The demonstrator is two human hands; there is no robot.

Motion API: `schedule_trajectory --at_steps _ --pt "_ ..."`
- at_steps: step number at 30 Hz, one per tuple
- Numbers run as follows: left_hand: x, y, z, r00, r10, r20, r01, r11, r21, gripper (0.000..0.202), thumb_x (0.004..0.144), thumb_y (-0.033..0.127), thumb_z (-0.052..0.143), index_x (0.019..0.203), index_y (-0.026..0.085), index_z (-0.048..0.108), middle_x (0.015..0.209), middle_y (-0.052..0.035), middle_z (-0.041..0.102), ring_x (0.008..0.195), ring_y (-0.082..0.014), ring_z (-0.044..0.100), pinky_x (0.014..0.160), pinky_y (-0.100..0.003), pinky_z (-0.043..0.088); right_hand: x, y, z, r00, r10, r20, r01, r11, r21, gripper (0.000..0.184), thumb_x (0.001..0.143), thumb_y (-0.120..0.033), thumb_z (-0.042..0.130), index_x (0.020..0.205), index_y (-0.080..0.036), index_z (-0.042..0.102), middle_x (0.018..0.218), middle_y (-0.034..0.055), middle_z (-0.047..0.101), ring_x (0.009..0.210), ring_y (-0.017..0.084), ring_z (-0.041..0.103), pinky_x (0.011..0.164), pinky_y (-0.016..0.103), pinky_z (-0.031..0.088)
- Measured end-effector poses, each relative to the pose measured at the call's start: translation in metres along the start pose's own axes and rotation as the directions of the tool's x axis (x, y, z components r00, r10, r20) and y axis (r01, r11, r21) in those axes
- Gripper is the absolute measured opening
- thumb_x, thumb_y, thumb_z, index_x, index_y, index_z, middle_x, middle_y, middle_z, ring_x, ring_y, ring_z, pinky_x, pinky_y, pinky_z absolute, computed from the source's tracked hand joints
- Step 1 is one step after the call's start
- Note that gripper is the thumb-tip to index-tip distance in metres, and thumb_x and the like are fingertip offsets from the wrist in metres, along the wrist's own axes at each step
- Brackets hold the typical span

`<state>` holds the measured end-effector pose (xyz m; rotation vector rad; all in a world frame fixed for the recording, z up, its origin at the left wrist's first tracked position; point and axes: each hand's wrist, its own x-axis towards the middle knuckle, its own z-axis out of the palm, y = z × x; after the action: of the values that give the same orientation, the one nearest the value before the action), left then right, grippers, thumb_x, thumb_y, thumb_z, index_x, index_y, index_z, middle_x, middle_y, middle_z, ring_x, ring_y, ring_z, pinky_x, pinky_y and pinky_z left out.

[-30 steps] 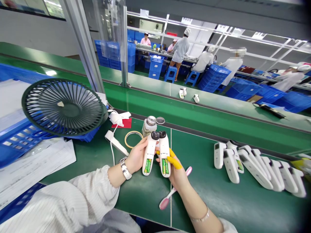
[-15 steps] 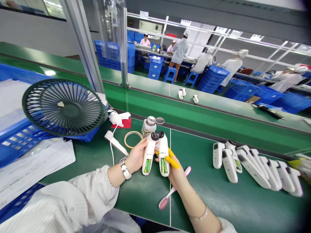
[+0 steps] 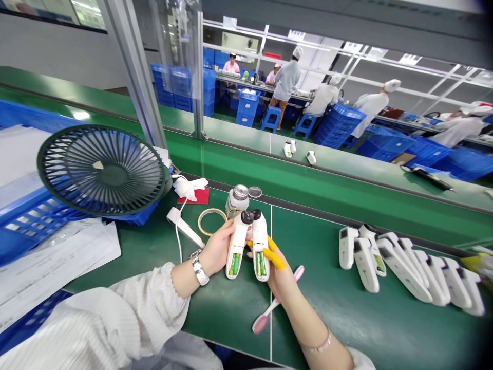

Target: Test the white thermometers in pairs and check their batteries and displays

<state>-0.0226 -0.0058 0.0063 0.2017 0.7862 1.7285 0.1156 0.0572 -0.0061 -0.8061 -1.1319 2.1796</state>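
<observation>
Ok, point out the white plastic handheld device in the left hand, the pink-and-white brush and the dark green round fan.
White plastic handheld device (image 3: 238, 239) in the left hand (image 3: 217, 250), head view: middle of its casing.
Pink-and-white brush (image 3: 260, 324), head view: wide pink end.
Dark green round fan (image 3: 114, 175), head view: central hub.

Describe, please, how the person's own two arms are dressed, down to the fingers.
The left arm has a loose, white, ribbed sleeve and a silver-and-white wristband, probably a watch. The right arm has yellow finger covers, a thin bracelet and a whitish sleeve edge.
</observation>
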Motion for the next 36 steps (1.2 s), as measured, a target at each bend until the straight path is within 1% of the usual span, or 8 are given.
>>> schedule_trajectory --at_steps 5,11,15,19,29,36 --pt "-0.0003 -0.0003 0.0003 1.0 -0.004 -0.007 0.004 1.0 0.004 0.026 0.085 0.02 0.044 0.11 0.017 0.053 0.095 -0.01 0.066 0.075 -0.0188 0.065 0.067 -0.03 0.05 0.0006 0.0005 0.0 1.0 -0.02 0.001 0.02 1.0 -0.008 0.044 0.069 -0.031 0.066 0.111 -0.022 0.057 0.106 0.0036 0.067 0.085 0.021 0.064 0.076 0.033 0.051" --pt "0.0017 -0.0017 -0.0015 0.999 0.023 0.037 -0.023 1.0 -0.001 0.025 0.084 0.02 0.047 0.108 0.016 0.054 0.093 -0.0093 0.066 0.078 -0.0191 0.064 0.075 -0.033 0.049 0.0013 -0.0004 0.0008 1.0 0.007 0.001 -0.007 1.0 0.014 0.046 0.067 -0.03 0.067 0.111 -0.022 0.057 0.102 0.0038 0.068 0.089 0.024 0.064 0.077 0.035 0.051" --pt "0.0015 -0.0025 -0.0021 0.999 0.029 0.046 -0.03 0.999 0.017 0.026 0.084 0.019 0.047 0.109 0.016 0.053 0.09 -0.0085 0.066 0.078 -0.0186 0.063 0.073 -0.032 0.049 0.0018 0.0007 0.0002 1.0 -0.008 0.007 0.008 1.0 0.025 0.045 0.066 -0.029 0.067 0.11 -0.023 0.058 0.101 0.003 0.068 0.091 0.024 0.064 0.08 0.036 0.05" --pt "0.0007 -0.0025 -0.0019 0.998 0.021 0.052 -0.022 1.0 0.004 0.027 0.085 0.02 0.046 0.11 0.016 0.053 0.092 -0.0093 0.065 0.079 -0.0195 0.063 0.072 -0.033 0.049 0.0024 0.0027 -0.0019 1.0 -0.008 0.01 0.007 0.999 0.032 0.045 0.068 -0.028 0.067 0.112 -0.024 0.058 0.101 0.0023 0.068 0.091 0.024 0.064 0.081 0.037 0.05" --pt "0.0006 -0.0026 -0.0019 1.0 0.018 0.025 -0.017 1.0 -0.012 0.024 0.084 0.019 0.048 0.106 0.016 0.054 0.091 -0.0082 0.066 0.079 -0.0186 0.063 0.077 -0.033 0.049 0.0021 0.0043 -0.0033 1.0 -0.001 -0.011 0.001 0.999 0.042 0.05 0.066 -0.029 0.069 0.115 -0.023 0.056 0.099 0.003 0.069 0.091 0.025 0.064 0.081 0.038 0.051" --pt "-0.0007 -0.0005 0.0008 1.0 0.008 0.011 -0.008 1.0 -0.005 0.024 0.083 0.02 0.048 0.105 0.015 0.055 0.091 -0.0098 0.066 0.077 -0.02 0.063 0.074 -0.034 0.049 0.0014 0.0006 -0.0007 1.0 -0.011 -0.012 0.011 1.0 0.019 0.049 0.067 -0.03 0.067 0.114 -0.023 0.057 0.103 0.0039 0.068 0.092 0.026 0.063 0.081 0.039 0.051"
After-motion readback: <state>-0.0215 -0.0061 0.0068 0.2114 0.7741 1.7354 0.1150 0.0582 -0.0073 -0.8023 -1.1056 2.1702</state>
